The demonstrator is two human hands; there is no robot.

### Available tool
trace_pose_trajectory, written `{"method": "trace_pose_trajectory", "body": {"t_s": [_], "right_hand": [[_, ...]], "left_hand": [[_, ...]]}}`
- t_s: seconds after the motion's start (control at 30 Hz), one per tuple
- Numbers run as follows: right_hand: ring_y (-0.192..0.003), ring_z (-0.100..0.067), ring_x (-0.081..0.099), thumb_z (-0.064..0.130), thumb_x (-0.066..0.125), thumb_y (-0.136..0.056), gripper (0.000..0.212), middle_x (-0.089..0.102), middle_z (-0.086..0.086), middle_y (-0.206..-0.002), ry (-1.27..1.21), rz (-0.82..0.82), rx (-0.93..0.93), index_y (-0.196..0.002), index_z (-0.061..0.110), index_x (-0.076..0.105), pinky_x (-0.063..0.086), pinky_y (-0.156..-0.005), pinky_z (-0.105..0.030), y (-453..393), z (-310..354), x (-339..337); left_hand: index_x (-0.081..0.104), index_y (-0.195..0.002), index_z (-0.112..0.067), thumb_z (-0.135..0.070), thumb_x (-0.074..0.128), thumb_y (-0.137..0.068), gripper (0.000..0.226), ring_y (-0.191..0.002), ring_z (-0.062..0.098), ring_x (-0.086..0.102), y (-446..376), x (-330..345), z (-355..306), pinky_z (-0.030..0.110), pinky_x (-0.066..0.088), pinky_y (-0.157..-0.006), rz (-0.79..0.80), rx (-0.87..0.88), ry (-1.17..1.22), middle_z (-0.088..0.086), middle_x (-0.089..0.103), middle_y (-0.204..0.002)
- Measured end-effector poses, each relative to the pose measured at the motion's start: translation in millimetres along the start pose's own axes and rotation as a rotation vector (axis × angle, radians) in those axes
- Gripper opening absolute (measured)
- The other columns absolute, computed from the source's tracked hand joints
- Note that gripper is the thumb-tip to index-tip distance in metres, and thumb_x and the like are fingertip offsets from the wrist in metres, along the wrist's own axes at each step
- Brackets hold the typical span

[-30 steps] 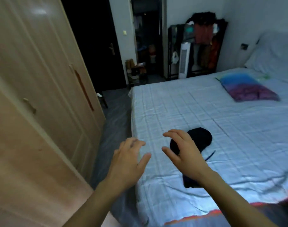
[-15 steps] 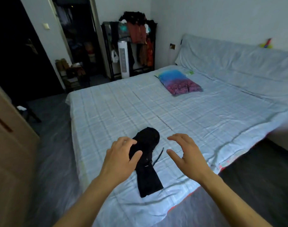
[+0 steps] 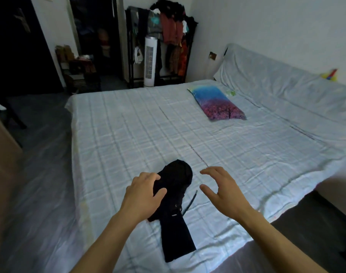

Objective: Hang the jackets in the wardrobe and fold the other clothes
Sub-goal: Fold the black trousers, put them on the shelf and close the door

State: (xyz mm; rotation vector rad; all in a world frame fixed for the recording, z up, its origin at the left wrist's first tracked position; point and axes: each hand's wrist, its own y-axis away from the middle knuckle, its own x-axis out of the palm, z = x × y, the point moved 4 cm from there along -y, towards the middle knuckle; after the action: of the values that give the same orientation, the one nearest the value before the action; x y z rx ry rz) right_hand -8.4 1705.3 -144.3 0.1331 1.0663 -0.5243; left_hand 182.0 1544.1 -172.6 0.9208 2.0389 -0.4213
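Both my bare forearms reach forward from the bottom of the view, sleeves nowhere on them. My left hand (image 3: 142, 196) is palm down, fingers curved and the thumb spread toward the right, the fingertips (image 3: 155, 177) bent downward. My right hand (image 3: 224, 191) sits beside it, apart from the left, palm turned inward and down, fingers arched in a loose claw and the thumb (image 3: 206, 189) stuck out toward the left hand. Nothing is pinched in either one. Both wrists run straight with the forearms.
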Motion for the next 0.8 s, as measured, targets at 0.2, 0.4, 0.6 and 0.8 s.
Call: {"method": "trace_pose_trajectory", "body": {"t_s": [0.2,0.4,0.6,0.8], "right_hand": [[-0.121,-0.010,0.047,0.034,0.060,-0.094,0.035,0.051,0.009,-0.130,-0.029,0.068,0.007,-0.129,0.029,0.056,0.035,-0.103,-0.021,-39,-15,31],[-0.122,-0.013,0.048,0.033,0.060,-0.094,0.036,0.052,0.008,-0.132,-0.030,0.179,-0.009,-0.129,0.028,0.056,0.038,-0.104,-0.026,-71,-55,59],[-0.119,-0.012,0.050,0.031,0.061,-0.094,0.036,0.054,0.007,-0.128,-0.091,0.269,-0.052,-0.129,0.025,0.057,0.040,-0.103,-0.026,-130,-108,84],[-0.114,-0.013,0.052,0.026,0.062,-0.094,0.035,0.056,0.003,-0.126,-0.163,0.471,-0.091,-0.128,0.020,0.059,0.044,-0.095,-0.024,-165,-170,129]], "left_hand": [[0.046,-0.137,-0.031,-0.053,0.049,-0.095,0.048,-0.127,0.014,0.042,-17,1,33,0.039,0.040,-0.106,0.043,-0.078,-0.036,-0.011,0.044,-0.142],[0.041,-0.141,-0.029,-0.055,0.048,-0.095,0.053,-0.127,0.017,0.042,-40,29,55,0.039,0.041,-0.104,0.154,-0.210,-0.093,-0.007,0.042,-0.145],[0.044,-0.139,-0.028,-0.053,0.048,-0.096,0.050,-0.124,0.016,0.044,-72,65,62,0.035,0.041,-0.101,0.126,-0.345,-0.060,-0.006,0.045,-0.141],[0.050,-0.133,-0.025,-0.051,0.052,-0.095,0.045,-0.121,0.018,0.046,-91,134,53,0.036,0.045,-0.099,0.162,-0.539,-0.013,-0.002,0.051,-0.134]]}}
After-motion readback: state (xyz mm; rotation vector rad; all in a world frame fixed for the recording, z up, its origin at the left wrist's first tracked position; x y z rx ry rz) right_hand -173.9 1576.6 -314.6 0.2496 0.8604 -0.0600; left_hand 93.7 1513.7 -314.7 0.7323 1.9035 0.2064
